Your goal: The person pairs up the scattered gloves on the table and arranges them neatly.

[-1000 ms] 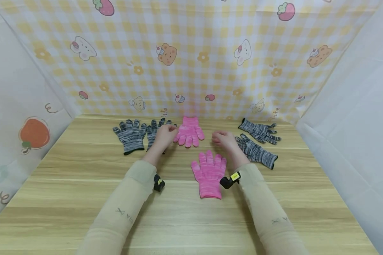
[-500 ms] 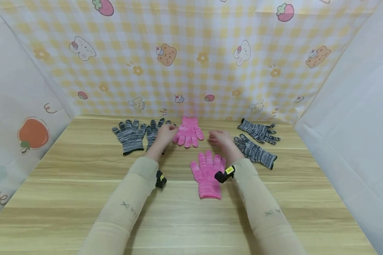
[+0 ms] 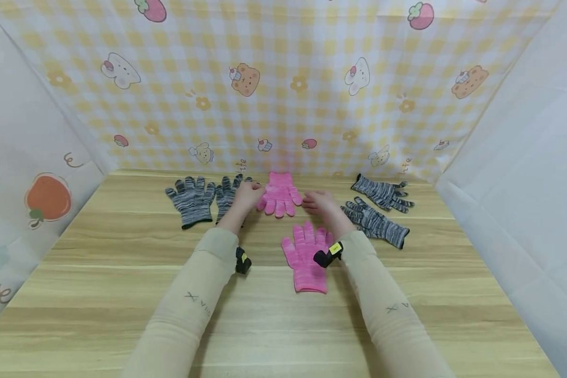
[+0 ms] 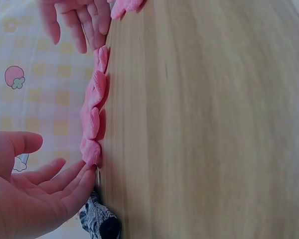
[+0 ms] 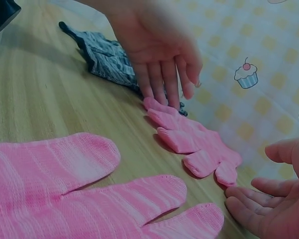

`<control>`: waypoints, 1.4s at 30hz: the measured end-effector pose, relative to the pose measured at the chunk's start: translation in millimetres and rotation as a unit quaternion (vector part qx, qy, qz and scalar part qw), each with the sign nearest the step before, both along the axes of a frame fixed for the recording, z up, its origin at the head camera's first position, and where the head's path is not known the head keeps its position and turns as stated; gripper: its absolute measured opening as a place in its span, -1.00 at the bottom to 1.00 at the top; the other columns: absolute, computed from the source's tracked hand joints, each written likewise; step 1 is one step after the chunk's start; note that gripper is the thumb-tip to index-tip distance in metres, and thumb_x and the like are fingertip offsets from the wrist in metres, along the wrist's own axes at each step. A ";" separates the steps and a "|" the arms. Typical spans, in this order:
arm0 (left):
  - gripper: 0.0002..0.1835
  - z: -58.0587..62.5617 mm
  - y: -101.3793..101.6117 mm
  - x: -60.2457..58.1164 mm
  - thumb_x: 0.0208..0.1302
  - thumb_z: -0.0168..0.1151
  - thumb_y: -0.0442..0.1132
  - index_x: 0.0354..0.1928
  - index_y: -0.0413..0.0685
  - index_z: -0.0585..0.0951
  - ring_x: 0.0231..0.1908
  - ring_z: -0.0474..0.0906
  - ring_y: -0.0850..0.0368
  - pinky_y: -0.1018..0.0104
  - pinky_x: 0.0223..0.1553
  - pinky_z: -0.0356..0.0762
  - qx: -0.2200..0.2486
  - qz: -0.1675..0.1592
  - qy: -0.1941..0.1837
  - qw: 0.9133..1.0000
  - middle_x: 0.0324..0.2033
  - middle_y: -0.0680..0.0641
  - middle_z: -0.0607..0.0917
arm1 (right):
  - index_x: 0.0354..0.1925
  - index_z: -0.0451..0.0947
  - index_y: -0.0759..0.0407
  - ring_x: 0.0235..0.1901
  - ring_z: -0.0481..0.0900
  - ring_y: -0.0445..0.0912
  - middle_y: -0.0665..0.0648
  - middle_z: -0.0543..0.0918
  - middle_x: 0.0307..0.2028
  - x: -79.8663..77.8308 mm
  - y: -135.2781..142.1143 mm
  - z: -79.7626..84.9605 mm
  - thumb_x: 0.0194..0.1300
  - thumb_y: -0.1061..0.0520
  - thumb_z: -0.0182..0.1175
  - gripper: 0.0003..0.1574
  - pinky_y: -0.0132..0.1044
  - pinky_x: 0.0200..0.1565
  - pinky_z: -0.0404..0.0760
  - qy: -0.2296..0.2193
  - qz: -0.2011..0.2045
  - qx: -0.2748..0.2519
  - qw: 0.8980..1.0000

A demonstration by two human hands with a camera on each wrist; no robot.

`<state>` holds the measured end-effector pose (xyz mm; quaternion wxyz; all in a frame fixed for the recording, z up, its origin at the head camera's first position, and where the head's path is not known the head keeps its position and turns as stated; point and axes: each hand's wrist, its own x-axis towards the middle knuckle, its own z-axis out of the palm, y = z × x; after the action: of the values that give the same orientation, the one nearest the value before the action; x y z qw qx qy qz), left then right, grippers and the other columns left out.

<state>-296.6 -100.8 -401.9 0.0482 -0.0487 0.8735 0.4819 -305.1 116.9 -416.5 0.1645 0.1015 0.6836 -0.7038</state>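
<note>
A pink knitted glove (image 3: 280, 194) lies at the far middle of the table, fingers pointing toward me. My left hand (image 3: 248, 196) is at its left side; in the left wrist view the relaxed fingertips (image 4: 79, 184) are right at the glove's edge. On the opposite side, my right hand (image 3: 322, 203) has its straight fingers (image 5: 162, 82) at the glove's outermost finger. Neither hand grips anything. A second pink glove (image 3: 306, 257) lies nearer me, fingers pointing away, partly covered by the right wrist's camera.
Two grey-black striped gloves (image 3: 191, 202) lie at the left, one partly behind my left hand. At the right are two more, one at the back (image 3: 381, 193) and one in front (image 3: 378, 224). A checked curtain (image 3: 293, 105) hangs behind the wooden table (image 3: 264, 336).
My right hand has moved left, from beside the striped gloves to the pink glove's right side. The left hand has stayed nearly in place at the other side. The gloves look unmoved.
</note>
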 end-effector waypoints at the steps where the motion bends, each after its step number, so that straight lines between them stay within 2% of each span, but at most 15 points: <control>1: -0.57 0.2 0.3 0.1 0.36 0.04 -0.18 0.16 -0.31 0.51 0.09 0.43 -0.12 0.07 0.10 0.42 0.004 0.002 0.000 1.000 0.13 -0.27 0.52 | 0.35 0.09 0.49 0.18 0.42 0.18 0.46 0.40 0.20 0.2 -0.5 0.0 0.47 0.18 -0.04 -0.37 -0.19 0.13 0.48 0.002 0.005 0.005 1.000; 8: -0.57 -1.2 3.8 -0.3 0.34 0.08 -0.24 0.15 -0.38 0.50 0.08 0.45 -0.12 0.14 0.08 0.46 0.042 0.020 0.004 0.999 0.13 -0.31 0.50 | 0.33 0.17 0.46 0.13 0.48 0.16 0.44 0.47 0.14 0.3 -2.9 -1.0 0.47 0.16 -0.04 -0.41 -0.22 0.09 0.51 0.005 0.012 0.009 1.000; 13: -0.57 -4.3 7.6 -3.1 0.30 0.11 -0.25 0.12 -0.40 0.52 0.16 0.40 -0.13 0.17 0.15 0.41 0.042 0.035 0.008 0.998 0.15 -0.32 0.49 | 0.31 0.19 0.47 0.12 0.48 0.16 0.44 0.47 0.13 -0.5 -4.2 -1.1 0.47 0.19 -0.05 -0.44 -0.21 0.09 0.51 0.005 0.009 0.003 1.000; 21: -0.64 -8.6 10.9 -5.2 0.28 0.13 -0.27 0.04 -0.37 0.58 0.12 0.42 -0.13 0.17 0.14 0.40 0.041 0.059 0.014 0.997 0.08 -0.30 0.55 | 0.31 0.19 0.47 0.11 0.49 0.16 0.45 0.47 0.13 -0.4 -4.7 -1.8 0.48 0.16 -0.06 -0.43 -0.20 0.08 0.52 0.008 0.023 0.003 1.000; 25: -0.64 -9.4 10.7 -5.7 0.30 0.15 -0.26 0.04 -0.36 0.59 0.12 0.44 -0.13 0.16 0.15 0.39 0.070 0.068 0.000 0.995 0.08 -0.30 0.56 | 0.30 0.20 0.46 0.07 0.53 0.13 0.43 0.49 0.12 -1.4 -4.5 -2.9 0.49 0.15 -0.06 -0.44 -0.23 0.04 0.55 0.002 0.020 -0.005 1.000; 30: -0.60 -11.2 10.3 -7.8 0.33 0.17 -0.21 0.10 -0.35 0.55 0.15 0.41 -0.12 0.18 0.18 0.37 0.098 0.078 -0.035 0.992 0.13 -0.30 0.52 | 0.29 0.22 0.44 -0.01 0.59 0.07 0.41 0.51 0.10 -3.4 -3.9 -5.6 0.49 0.13 -0.06 -0.45 -0.25 0.00 0.57 -0.002 0.017 -0.005 1.000; 37: -0.58 -12.1 12.8 -9.0 0.32 0.16 -0.26 0.14 -0.38 0.51 0.18 0.40 -0.10 0.23 0.16 0.40 0.110 0.085 -0.053 0.989 0.16 -0.30 0.50 | 0.27 0.28 0.44 0.06 0.55 0.11 0.40 0.52 0.10 -2.0 -5.8 -5.6 0.50 0.15 -0.09 -0.50 -0.24 0.02 0.56 -0.001 0.014 -0.007 1.000; 40: -0.56 -13.1 14.4 -10.7 0.31 0.18 -0.26 0.16 -0.37 0.50 0.16 0.42 -0.06 0.24 0.15 0.40 0.121 0.096 -0.067 0.986 0.16 -0.28 0.50 | 0.26 0.29 0.45 0.06 0.54 0.12 0.41 0.51 0.11 -2.0 -6.1 -5.8 0.50 0.15 -0.09 -0.50 -0.23 0.02 0.56 0.002 0.013 -0.010 1.000; 42: -0.58 -15.9 15.3 -14.3 0.31 0.19 -0.27 0.14 -0.39 0.51 0.09 0.49 -0.05 0.25 0.08 0.48 0.140 0.106 -0.074 0.982 0.11 -0.28 0.54 | 0.25 0.30 0.45 0.02 0.57 0.09 0.41 0.51 0.10 -2.3 -6.3 -6.7 0.50 0.15 -0.08 -0.51 -0.24 0.01 0.57 0.003 0.010 -0.011 1.000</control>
<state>-311.0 -85.5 -417.8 0.0678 -0.1697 0.7815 0.5965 -307.5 110.7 -423.2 0.1704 0.0904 0.6773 -0.7100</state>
